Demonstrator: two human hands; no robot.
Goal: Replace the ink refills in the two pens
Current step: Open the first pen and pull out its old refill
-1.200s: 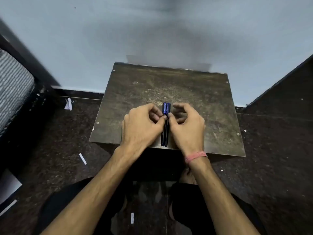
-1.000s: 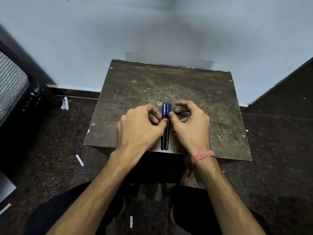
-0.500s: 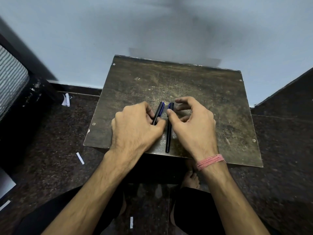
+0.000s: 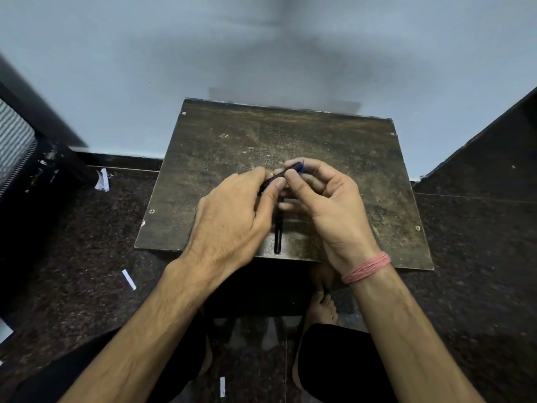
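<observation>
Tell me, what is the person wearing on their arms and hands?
Both forearms are bare, with no sleeves in view. The right hand has a band of pink thread wound round its wrist. The left hand wears nothing: no ring, watch or glove.

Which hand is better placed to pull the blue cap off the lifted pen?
The right hand: its fingertips already pinch the blue cap, while the left hand grips the barrel.

We see a worn, scratched wooden tabletop with a dull matt finish, at our 6 o'clock a dark plastic pen faintly glossy, a pink thread wristband of twisted fibre, a speckled polished stone floor at 3 o'clock, a matt painted wall at 12.
</observation>
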